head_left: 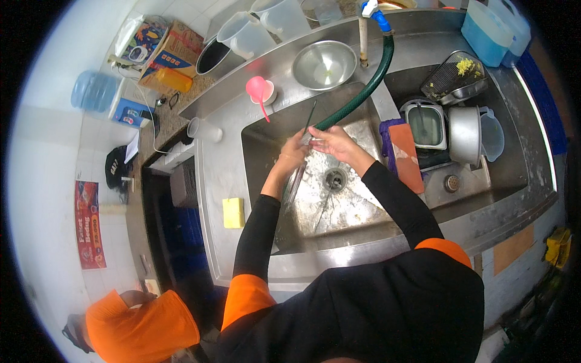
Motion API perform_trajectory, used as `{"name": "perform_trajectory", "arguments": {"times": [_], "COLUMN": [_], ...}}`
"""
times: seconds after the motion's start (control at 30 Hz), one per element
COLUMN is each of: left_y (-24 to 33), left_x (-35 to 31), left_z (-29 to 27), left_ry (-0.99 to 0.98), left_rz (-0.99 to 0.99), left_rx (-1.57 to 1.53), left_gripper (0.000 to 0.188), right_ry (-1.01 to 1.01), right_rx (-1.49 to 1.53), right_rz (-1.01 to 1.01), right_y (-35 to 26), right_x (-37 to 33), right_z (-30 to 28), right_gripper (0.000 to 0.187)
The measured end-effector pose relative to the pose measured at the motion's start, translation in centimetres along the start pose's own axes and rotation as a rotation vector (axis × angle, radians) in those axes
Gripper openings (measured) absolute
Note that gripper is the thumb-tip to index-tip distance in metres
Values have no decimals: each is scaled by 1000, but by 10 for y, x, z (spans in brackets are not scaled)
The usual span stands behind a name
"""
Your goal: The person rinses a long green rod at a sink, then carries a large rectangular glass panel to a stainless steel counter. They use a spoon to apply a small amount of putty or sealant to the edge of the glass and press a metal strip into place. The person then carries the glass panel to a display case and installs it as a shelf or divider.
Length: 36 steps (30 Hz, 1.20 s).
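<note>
Over the left sink basin (363,199), my left hand (293,152) is closed around a thin, dark, rod-like utensil (312,114). Its upper end sticks up above my fingers; its kind is not clear. Below that hand runs a long, shiny streak, either water or more of the utensil. My right hand (336,145) is beside the left, fingers stretched toward it and partly spread. A green hose (370,88) comes down from a blue tap fitting (380,19) and ends at my hands, its mouth hidden. The drain (335,180) lies below.
A steel bowl (324,65), a pink ladle (260,97) on a white cup and a yellow sponge (233,213) sit around the basin. The right basin holds a steel pot (465,134) and other vessels. An orange-and-purple cloth (404,158) drapes the divider. Another person (142,327) is at lower left.
</note>
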<state>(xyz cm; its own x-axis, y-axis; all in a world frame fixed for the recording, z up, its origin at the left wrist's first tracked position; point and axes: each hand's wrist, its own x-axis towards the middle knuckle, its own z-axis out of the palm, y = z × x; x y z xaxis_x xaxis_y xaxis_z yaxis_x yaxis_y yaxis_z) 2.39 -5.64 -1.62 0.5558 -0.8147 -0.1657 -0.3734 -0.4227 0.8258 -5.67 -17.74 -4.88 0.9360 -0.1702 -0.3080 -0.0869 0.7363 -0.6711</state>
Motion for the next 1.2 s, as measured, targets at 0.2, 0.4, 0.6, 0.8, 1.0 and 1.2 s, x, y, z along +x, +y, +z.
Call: {"name": "perform_trajectory", "arguments": {"times": [0.2,0.4,0.6,0.8,1.0,1.2], "left_y": [4,7,2,7,-2,-26], "left_x": [19,29,25,45,50,25], "left_z": [2,-1,-7,-11,-4,-11], "left_ry": [-6,-56,-193,-137,-145,-26], "left_rz": [27,135,103,224,44,186], "left_rx": [-156,-345,-441,-158,-365,-155], "left_gripper": [56,66,76,76,71,63], "right_ry": [149,148,227,232,226,295], "right_rx": [-26,17,21,76,71,133], "right_rz": [-55,-173,-184,-224,-246,-224], "right_y": [11,14,12,18,10,14], "right_x": [5,15,25,21,28,34], "right_z": [7,9,12,18,17,19], "right_gripper": [30,28,29,26,26,27]}}
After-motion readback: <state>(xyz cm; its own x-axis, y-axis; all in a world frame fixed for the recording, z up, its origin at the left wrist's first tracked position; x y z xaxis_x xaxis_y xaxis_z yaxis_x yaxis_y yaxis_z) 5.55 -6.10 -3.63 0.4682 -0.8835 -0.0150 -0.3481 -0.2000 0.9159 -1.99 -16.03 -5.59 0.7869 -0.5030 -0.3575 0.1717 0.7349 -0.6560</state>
